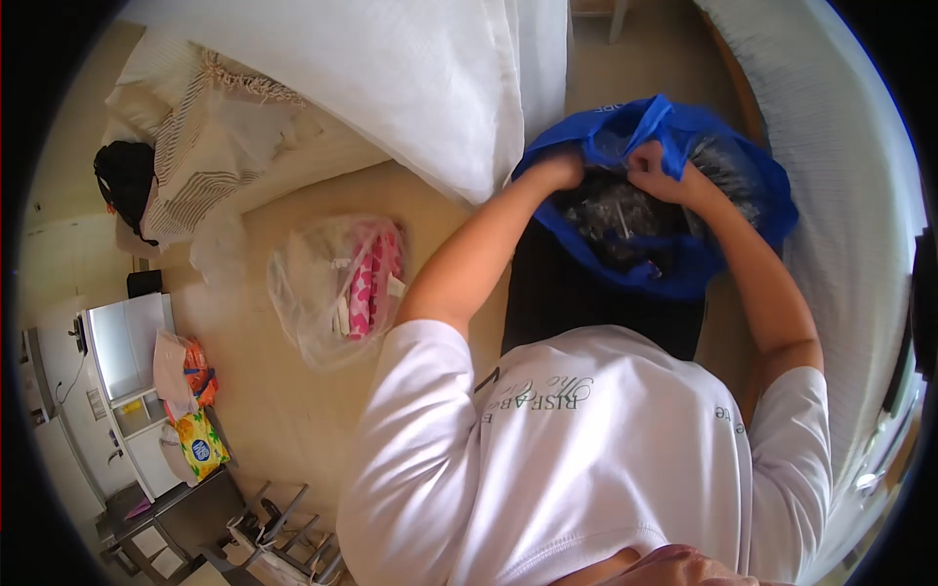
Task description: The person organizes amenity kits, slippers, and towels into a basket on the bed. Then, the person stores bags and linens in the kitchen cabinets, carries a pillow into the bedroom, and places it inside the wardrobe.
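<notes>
A large blue bag (757, 181) stands open in front of me, with clear plastic (625, 217) and dark contents inside. My left hand (560, 172) reaches over the bag's left rim, its fingers mostly hidden in the opening. Near the middle of the opening, my right hand (653, 168) is closed with its fingers curled; what they pinch is too small to make out. A blue strap (672, 146) of the bag passes against the right hand and wrist.
On the floor to the left lies a clear plastic bag (303, 293) holding a pink patterned item (363, 293). White cloth (440, 78) hangs at upper left, and a white-covered bed (850, 176) runs along the right. A folding rack (278, 532) stands at lower left.
</notes>
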`<state>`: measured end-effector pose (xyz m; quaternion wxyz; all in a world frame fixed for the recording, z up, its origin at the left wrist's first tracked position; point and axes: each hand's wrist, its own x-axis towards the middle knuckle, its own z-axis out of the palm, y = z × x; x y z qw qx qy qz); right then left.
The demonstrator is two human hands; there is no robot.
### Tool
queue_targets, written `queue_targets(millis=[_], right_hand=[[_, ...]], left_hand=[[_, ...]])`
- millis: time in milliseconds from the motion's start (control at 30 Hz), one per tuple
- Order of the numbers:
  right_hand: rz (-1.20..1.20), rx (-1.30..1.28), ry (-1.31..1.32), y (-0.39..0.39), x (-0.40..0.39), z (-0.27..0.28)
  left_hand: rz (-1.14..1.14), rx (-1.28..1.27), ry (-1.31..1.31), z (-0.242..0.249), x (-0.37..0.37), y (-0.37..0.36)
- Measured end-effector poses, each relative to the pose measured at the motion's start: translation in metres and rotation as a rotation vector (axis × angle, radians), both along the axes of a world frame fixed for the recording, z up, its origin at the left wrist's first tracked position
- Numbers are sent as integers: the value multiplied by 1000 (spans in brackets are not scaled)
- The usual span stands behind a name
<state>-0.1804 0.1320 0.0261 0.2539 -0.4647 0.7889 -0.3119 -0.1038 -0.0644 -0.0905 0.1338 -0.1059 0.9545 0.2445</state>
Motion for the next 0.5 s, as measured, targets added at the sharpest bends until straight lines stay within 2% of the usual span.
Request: queue_targets(millis=[33,67,133,167,233,300,367,467,500], right_hand=[[120,-43,-76,2,-4,-8],[119,17,-18,0,-5,-17],[115,145,89,-9,1,-21],[137,113,55,-9,0,-24],[183,50,-13,-7,-8,-29],[175,64,18,-5,-9,-27],[147,106,-13,-6,-9,-22],[93,147,-150,-6,-11,-14],[86,109,-193,-6,-11,-15]], left_hand=[[-3,-80,-49,10,6,9],[-4,-164,-93,23,11,16],[12,-147,-115,36,13,21],[21,-143,-122,45,12,20],[65,-100,7,7,6,8],[121,-47,147,-2,10,4],[187,17,306,5,26,9],[40,211,286,37,42,4],[96,247,322,64,52,4]])
